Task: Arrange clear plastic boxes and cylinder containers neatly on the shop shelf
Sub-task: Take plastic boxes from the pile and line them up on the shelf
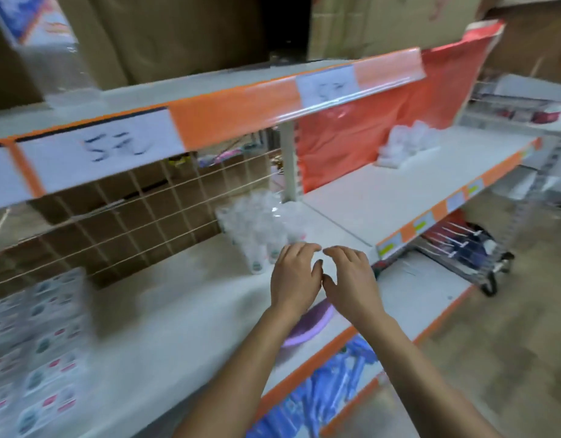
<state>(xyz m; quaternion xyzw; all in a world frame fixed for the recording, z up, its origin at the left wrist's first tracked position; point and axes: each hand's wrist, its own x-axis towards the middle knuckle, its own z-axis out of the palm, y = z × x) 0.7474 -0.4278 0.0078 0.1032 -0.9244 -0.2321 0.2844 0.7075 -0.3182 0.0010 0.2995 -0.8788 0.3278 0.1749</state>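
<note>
At frame centre, the left hand (pixel 293 276) and right hand (pixel 352 279) hover loosely curved and empty just below the clear plastic cylinder containers (pixel 260 229) on the white shelf (pixel 178 311), where a hasty nudge could topple them.

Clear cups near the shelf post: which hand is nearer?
Left. The left hand is just in front of the clear cups, with its fingertips close to the nearest ones. The right hand is alongside it, farther to the right of them.
</note>
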